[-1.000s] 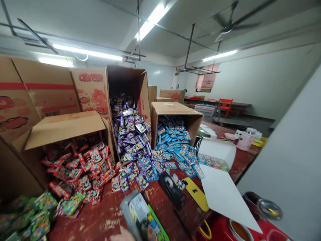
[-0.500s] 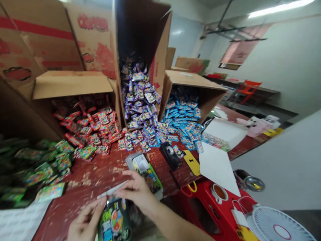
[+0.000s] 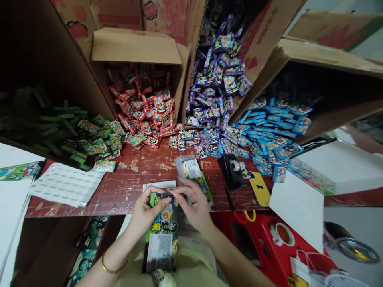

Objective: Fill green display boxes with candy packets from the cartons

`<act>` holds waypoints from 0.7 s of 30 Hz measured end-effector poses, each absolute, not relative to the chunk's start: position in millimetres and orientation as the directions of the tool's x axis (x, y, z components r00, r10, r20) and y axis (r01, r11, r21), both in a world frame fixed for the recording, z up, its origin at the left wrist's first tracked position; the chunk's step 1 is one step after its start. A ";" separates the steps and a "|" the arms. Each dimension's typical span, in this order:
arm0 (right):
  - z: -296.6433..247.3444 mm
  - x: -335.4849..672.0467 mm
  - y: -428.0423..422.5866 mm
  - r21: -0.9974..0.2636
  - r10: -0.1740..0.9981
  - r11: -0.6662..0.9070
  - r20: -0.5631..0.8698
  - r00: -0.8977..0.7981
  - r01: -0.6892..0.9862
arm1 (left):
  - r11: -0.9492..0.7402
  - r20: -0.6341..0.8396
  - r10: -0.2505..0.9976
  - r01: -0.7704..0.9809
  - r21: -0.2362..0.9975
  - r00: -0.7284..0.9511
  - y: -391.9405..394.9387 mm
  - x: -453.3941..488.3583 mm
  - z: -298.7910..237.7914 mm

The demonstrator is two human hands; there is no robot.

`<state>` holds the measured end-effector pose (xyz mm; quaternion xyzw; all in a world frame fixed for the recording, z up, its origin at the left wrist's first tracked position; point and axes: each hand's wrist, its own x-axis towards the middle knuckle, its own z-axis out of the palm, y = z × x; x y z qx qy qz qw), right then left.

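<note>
Head view: left hand (image 3: 146, 213) clamped on the top of a packet (image 3: 162, 227), thumb across its face; right hand (image 3: 196, 205) pinches the same top edge. Packet lies over the lap, top by the near edge of the worktop (image 3: 125, 191). Probably light, slick, easily creased; best gripped at both top corners, sides left unsqueezed.

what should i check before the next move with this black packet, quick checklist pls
1. Left hand holding the black packet: ok, thumb on its front.
2. Right hand at the packet's top edge: ok, fingertips there.
3. Packet top closed: cannot tell, fingers cover it.
4. Tape dispenser uncovered: ok, on the table.
5. Tabletop free of loose sweets: not ok, purple packs spill onto it.
</note>
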<state>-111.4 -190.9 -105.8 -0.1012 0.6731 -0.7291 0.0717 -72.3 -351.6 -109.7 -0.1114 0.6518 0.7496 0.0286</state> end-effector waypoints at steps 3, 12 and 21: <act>-93.0 -133.4 -189.7 -0.997 -0.319 -0.001 0.072 -0.945 -0.076 | -0.189 -0.257 -0.090 -0.236 0.953 -0.962 -349.3 -76.1 -109.8; -79.5 -169.0 -198.1 -0.955 -0.619 0.280 -0.257 -0.742 0.097 | -0.038 -0.187 -0.127 -0.183 0.982 -0.974 -348.6 -78.1 -111.7; -85.6 -170.2 -200.3 -0.934 -0.609 0.199 -0.355 -0.709 0.297 | 0.022 -0.146 -0.170 -0.152 0.988 -0.975 -344.8 -80.0 -109.6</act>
